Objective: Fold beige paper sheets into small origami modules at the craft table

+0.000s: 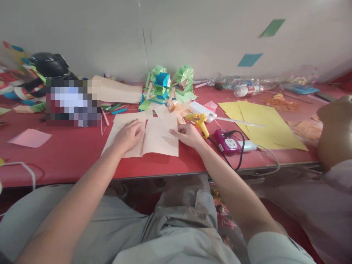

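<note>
At mid-frame, the left hand [129, 135] lies flat on peach paper [161, 137]; the right hand [190, 135] (grip unclear) touches its edge.

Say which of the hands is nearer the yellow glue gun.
Right. The right hand is close beside the yellow glue gun, just left of its handle; the left hand lies farther left, on the peach paper.

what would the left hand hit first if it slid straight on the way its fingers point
Past the flat, pale peach paper beneath it, the left hand would probably first meet the green-and-blue folded-paper model standing beyond; exact depth is unclear.
</note>
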`<state>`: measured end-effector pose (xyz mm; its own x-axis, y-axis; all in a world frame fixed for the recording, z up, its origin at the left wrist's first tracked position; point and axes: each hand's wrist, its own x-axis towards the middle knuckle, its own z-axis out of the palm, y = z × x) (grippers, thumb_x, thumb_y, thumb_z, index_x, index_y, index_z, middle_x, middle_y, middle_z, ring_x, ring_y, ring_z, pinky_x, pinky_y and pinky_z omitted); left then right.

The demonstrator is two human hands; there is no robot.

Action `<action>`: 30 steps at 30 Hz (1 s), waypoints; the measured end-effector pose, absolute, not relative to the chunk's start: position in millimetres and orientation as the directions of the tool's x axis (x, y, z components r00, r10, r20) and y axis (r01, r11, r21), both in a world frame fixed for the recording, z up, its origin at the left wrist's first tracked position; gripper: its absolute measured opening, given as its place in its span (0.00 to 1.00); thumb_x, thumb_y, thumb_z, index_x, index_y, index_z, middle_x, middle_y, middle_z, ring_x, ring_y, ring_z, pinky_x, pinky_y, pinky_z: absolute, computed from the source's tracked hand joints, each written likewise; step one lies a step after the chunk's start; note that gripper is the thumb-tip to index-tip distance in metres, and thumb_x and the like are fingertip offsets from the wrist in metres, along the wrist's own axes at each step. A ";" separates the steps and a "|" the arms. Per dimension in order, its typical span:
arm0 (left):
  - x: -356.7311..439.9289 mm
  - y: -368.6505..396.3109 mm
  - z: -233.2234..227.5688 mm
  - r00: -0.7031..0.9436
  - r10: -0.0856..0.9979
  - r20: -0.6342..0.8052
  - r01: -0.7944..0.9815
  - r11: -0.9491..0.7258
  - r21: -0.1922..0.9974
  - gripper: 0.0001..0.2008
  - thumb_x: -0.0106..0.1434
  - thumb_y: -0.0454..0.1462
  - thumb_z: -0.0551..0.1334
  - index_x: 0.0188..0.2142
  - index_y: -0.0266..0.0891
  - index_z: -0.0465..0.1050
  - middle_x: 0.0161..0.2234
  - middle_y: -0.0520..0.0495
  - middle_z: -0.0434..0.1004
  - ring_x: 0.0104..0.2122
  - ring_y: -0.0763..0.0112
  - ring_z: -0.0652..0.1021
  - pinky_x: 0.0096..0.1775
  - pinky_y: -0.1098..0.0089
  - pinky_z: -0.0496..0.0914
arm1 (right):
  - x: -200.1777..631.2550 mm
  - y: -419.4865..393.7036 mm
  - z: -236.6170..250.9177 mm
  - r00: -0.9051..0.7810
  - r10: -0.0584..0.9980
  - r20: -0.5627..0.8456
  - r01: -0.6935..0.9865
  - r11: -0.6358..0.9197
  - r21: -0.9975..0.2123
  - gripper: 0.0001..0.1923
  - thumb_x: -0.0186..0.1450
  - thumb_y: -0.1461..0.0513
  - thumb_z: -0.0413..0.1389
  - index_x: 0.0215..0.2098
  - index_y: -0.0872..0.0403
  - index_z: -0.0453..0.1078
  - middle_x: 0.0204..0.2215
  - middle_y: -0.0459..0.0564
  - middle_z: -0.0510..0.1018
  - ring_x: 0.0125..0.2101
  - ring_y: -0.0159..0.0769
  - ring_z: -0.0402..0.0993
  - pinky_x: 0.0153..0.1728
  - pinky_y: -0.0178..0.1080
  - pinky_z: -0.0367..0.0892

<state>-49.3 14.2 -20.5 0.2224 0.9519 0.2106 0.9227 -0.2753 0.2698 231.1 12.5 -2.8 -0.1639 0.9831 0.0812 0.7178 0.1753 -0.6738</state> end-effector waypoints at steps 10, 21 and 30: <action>-53.6 13.7 -27.1 0.291 0.951 0.107 0.923 -0.308 0.233 0.28 0.73 0.42 0.43 0.67 0.35 0.59 0.71 0.39 0.53 0.71 0.57 0.55 0.68 0.50 0.51 | 230.9 14.8 -4.2 -0.159 0.986 0.038 0.740 0.145 -0.657 0.13 0.57 0.59 0.56 0.20 0.53 0.59 0.20 0.43 0.68 0.24 0.30 0.63 0.26 0.35 0.53; -51.3 9.7 -23.8 0.278 0.933 0.230 0.910 -0.332 0.247 0.24 0.71 0.43 0.49 0.60 0.33 0.70 0.66 0.37 0.65 0.66 0.57 0.65 0.67 0.57 0.57 | 239.7 17.6 -6.4 -0.269 0.962 0.039 0.589 0.196 -0.784 0.23 0.59 0.45 0.60 0.23 0.54 0.65 0.20 0.45 0.70 0.23 0.31 0.65 0.25 0.35 0.56; -50.5 6.0 -24.8 0.316 0.939 0.135 0.906 -0.340 0.251 0.26 0.72 0.42 0.47 0.63 0.33 0.64 0.70 0.37 0.57 0.70 0.56 0.57 0.68 0.52 0.51 | 245.7 22.3 -0.6 -0.340 0.940 -0.031 0.637 0.206 -0.743 0.12 0.58 0.63 0.62 0.22 0.55 0.64 0.17 0.42 0.67 0.20 0.26 0.61 0.24 0.34 0.55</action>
